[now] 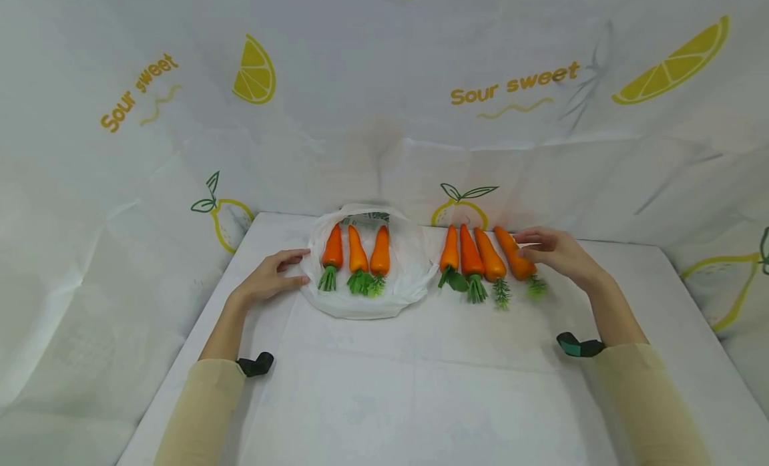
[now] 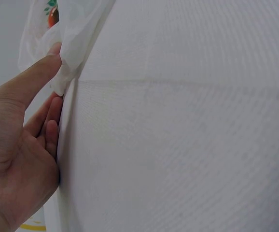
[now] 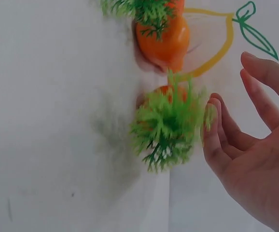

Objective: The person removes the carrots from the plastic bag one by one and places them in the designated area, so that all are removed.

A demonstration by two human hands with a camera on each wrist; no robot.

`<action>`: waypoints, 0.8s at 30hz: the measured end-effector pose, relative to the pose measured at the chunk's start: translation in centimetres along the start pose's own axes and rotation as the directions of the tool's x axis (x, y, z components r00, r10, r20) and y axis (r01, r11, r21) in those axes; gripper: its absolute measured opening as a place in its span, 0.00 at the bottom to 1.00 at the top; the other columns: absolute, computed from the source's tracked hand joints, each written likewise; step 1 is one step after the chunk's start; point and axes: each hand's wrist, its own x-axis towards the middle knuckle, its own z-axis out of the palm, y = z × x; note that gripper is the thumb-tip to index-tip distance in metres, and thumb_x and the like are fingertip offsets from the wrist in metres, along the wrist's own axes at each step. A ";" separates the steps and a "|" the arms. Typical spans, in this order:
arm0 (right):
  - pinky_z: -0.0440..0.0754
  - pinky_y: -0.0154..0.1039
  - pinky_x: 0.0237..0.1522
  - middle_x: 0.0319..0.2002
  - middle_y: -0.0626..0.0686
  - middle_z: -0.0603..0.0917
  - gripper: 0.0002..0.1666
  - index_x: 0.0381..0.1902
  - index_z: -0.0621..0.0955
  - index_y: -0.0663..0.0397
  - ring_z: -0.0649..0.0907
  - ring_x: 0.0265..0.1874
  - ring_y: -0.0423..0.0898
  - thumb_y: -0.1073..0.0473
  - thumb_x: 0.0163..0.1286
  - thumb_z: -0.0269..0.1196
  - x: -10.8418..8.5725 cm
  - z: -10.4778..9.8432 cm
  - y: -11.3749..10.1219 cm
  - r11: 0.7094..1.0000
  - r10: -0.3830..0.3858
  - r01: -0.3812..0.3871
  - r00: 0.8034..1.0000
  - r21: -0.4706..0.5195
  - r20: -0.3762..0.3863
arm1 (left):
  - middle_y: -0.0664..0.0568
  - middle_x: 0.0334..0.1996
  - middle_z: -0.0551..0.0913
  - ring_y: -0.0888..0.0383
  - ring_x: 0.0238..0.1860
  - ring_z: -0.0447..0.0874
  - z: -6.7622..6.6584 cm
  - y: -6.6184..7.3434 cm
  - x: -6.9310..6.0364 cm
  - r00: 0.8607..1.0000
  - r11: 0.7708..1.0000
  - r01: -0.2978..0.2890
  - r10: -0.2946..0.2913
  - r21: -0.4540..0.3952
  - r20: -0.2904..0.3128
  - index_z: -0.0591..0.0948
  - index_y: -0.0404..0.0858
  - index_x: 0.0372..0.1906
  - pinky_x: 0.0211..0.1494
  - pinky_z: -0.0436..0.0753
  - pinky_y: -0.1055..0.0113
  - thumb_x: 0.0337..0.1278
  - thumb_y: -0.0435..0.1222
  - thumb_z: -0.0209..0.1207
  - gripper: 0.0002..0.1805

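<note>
A white, thin plastic bag [image 1: 411,289] was seen lying spread at the far left-centre of a white-covered table [image 1: 414,392]. Three orange, tapered carrots with green tops [image 1: 358,252] were found side by side within its rim, pointed ends far, green tops near.

The bag's left edge was touched by the left hand [image 1: 268,276]; its thumb and fingers were held apart, relaxed rather than clamped.

To the right of the bag, a row of three more carrots [image 1: 472,252] was noted, likewise with pointed ends far. The rightmost orange carrot with a feathery light-green top [image 1: 513,254] was laid just beside them, aslant, its tip toward the far left. The right hand [image 1: 561,254] was held at its right side, thumb and fingers parted; whether the carrot's body was touched could not be told.

Beige sleeves [image 1: 204,409] were worn on both arms, with a dark wrist device [image 1: 258,364] at each cuff. The far side was closed off by a white backdrop [image 1: 372,72] printed with yellow lemons and "Sour sweet".
</note>
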 end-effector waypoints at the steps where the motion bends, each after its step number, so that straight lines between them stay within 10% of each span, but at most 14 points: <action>1: 0.85 0.30 0.62 0.76 0.67 0.76 0.31 0.77 0.74 0.58 0.79 0.73 0.67 0.50 0.84 0.62 0.0 0.0 -0.3 1.000 -0.007 0.007 1.000 -0.002 -0.002 | 0.38 0.79 0.73 0.37 0.81 0.68 0.0 0.0 0.0 1.000 1.000 0.002 -0.002 0.000 0.001 0.74 0.44 0.80 0.88 0.60 0.36 0.68 0.44 0.73 0.39; 5: 0.77 0.18 0.53 0.76 0.66 0.77 0.32 0.76 0.75 0.58 0.80 0.72 0.67 0.48 0.83 0.63 0.1 0.2 -1.3 1.000 -0.026 0.026 1.000 0.012 -0.001 | 0.39 0.79 0.73 0.38 0.81 0.68 0.0 0.2 0.0 1.000 1.000 0.009 -0.009 -0.010 0.003 0.74 0.45 0.80 0.88 0.60 0.36 0.68 0.45 0.74 0.39; 24: 0.81 0.21 0.55 0.70 0.61 0.81 0.25 0.71 0.80 0.56 0.82 0.65 0.55 0.52 0.83 0.64 1.4 1.7 -5.7 0.987 -0.155 0.155 0.988 0.043 -0.006 | 0.38 0.78 0.74 0.38 0.80 0.69 0.0 0.0 0.1 1.000 1.000 -0.003 0.003 0.015 -0.001 0.74 0.44 0.80 0.88 0.61 0.37 0.69 0.44 0.73 0.38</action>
